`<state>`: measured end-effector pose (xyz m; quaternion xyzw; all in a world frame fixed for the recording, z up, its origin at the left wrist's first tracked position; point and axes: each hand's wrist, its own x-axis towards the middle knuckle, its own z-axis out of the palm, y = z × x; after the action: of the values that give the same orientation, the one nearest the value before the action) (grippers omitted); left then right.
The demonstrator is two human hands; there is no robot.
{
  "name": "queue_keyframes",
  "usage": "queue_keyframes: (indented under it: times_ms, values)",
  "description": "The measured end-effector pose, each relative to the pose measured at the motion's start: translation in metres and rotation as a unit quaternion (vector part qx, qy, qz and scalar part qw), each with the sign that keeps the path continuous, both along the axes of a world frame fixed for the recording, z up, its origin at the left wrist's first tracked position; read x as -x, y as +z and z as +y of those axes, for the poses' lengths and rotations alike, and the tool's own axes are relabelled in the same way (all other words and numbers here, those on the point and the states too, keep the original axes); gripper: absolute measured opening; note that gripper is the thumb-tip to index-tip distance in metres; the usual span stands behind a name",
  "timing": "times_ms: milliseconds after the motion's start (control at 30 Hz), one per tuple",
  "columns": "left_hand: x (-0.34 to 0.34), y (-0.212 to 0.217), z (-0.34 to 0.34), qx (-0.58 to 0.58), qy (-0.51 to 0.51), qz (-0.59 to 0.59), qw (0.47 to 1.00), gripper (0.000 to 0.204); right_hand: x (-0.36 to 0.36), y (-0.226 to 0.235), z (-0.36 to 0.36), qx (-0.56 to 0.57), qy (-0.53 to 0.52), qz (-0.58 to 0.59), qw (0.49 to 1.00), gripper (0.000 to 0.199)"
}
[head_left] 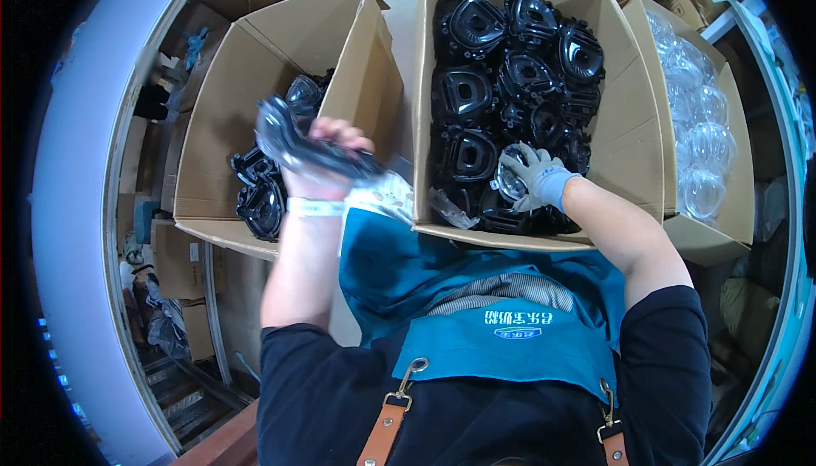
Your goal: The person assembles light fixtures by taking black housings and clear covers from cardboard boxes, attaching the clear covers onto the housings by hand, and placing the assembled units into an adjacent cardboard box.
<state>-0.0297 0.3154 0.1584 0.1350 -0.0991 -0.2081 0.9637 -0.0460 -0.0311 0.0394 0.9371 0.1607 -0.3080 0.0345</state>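
Observation:
My left hand (pixel 340 144) is wrapped round a black lamp housing with a clear cover (pixel 293 136), lifted and tilted over the near right side of the left carton. Motion blurs both. Inside the middle carton, my right hand (pixel 542 179), in a pale glove, has its fingers curled round a clear, rounded lens-like piece (pixel 508 179) among the black housings. Part of that piece is hidden by the fingers. Several black lamp housings (pixel 469 92) with oval openings fill the middle carton (pixel 633 139). More housings (pixel 262 202) lie in the left carton (pixel 208 143).
To the right, a third carton (pixel 733 211) holds several clear dome covers (pixel 704 147). A crumpled plastic bag (pixel 453 209) lies in the middle carton's near left corner. A metal-framed shelf (pixel 212 330) stands on the left, and a blue-edged frame (pixel 786 296) on the right.

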Motion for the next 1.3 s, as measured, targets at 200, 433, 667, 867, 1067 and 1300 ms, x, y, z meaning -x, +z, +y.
queue_keyframes:
  times_ms: [200,433,667,867,1067,1300]
  values:
    - [-0.085,-0.007,0.133,-0.152,0.398,0.268,0.864,0.051,-0.009,0.003,-0.003,-0.022,-0.019,0.020,0.999,0.111]
    - [-0.150,-0.040,0.169,-0.224,0.435,0.293,0.821,0.069,-0.017,-0.011,0.001,-0.035,-0.114,0.072,0.990,0.118]
    - [-0.105,-0.004,-0.009,-0.499,0.224,-0.070,0.834,0.035,-0.033,-0.013,-0.011,-0.233,-0.205,0.040,0.950,0.119]
    - [-0.022,0.008,-0.136,-0.580,-0.135,-0.160,0.788,0.051,-0.005,0.092,-0.012,-0.597,-0.059,-0.183,0.779,0.105]
    - [-0.007,0.031,-0.204,-0.478,-0.085,-0.412,0.771,0.052,0.035,0.131,-0.018,-0.687,-0.269,-0.242,0.630,0.091]
    - [-0.006,-0.016,-0.275,-0.367,-0.075,-0.456,0.807,0.048,0.091,0.125,-0.074,-0.836,-0.407,-0.283,0.234,0.053]
